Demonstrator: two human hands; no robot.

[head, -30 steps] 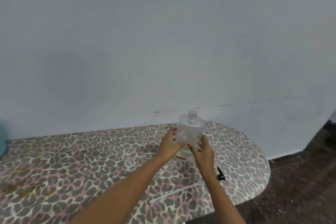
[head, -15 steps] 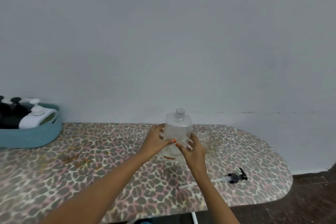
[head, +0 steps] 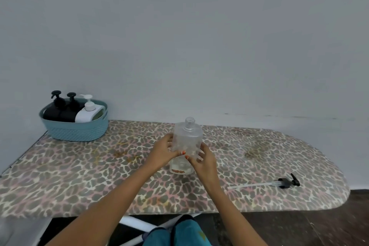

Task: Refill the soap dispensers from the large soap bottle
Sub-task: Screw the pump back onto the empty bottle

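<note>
uncapped clear bottle [head: 187,138] is gripped upright by the left hand [head: 162,153] and right hand [head: 203,161], well right of the basket [head: 77,130] | detached pump [head: 285,182] is laid farther right of the basket

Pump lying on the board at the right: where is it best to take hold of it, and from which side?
Probably pinch the black collar of the pump from above, across its width. It lies flat on the board, head to the right, and its thin tube points left and looks too slender for a firm hold.
</note>
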